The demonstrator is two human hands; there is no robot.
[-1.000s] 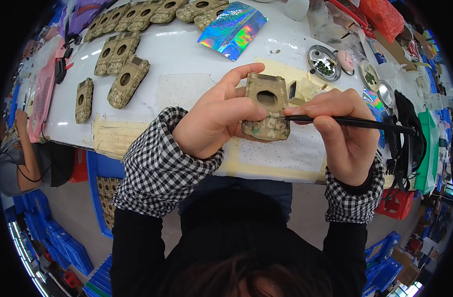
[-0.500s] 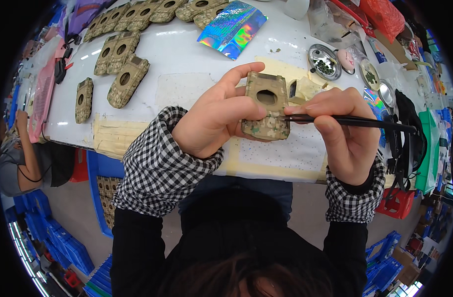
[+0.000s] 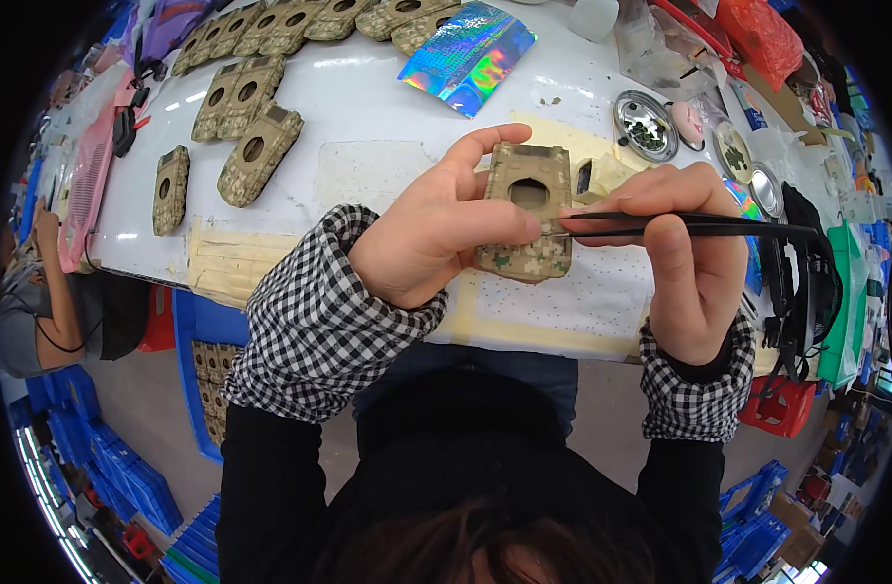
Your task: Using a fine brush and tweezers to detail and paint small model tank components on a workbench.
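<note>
My left hand is curled around the camouflage shell, gripping it above the tabletop, thumb across its face and index finger reaching past its far edge. The shell sits just to the right of that palm, round hole facing up. Since a moment ago that thumb has slid farther across, just below the hole, so its tip now lies right by the points of the tweezers.

My right hand pinches the tweezers more loosely: the thumb has drawn back along them, and the two arms now stand visibly apart. I take this to mean the work at that spot is passing from the tweezers to my left thumb, which seems to press there; any tiny piece is too small to make out.

Beyond my right fingers are a tan moulded part and, farther off, a round metal dish of dark green bits.
</note>
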